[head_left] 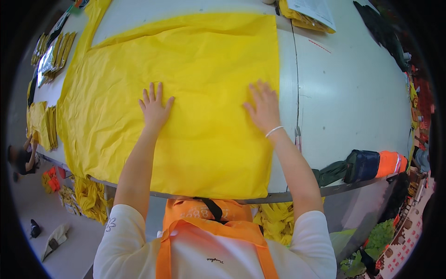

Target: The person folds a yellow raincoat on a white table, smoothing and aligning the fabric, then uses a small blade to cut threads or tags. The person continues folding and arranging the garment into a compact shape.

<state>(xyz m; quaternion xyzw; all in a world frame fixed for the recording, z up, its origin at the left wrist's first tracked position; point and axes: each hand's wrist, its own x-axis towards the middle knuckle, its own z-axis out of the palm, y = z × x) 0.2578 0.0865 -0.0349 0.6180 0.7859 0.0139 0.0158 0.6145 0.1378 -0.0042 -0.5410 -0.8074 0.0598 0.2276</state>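
A large yellow sheet-like garment (209, 144) lies spread on the pale table, its right edge nearly straight and its left part wrinkled. My left hand (155, 108) rests flat near its middle, fingers spread. Close to the right edge, my right hand (265, 107) lies on the same yellow material with fingers stretched out, slightly blurred. Neither hand grips anything. A narrower yellow strip of the material runs off toward the far left.
Folded yellow packs (46, 125) sit along the table's left edge, with plastic-wrapped packs (53, 58) beyond. A yellow bundle with a white sheet (309, 16) is at the far side. Scissors (298, 139) lie right of the garment. A dark and orange bundle (371, 165) rests near the front right edge.
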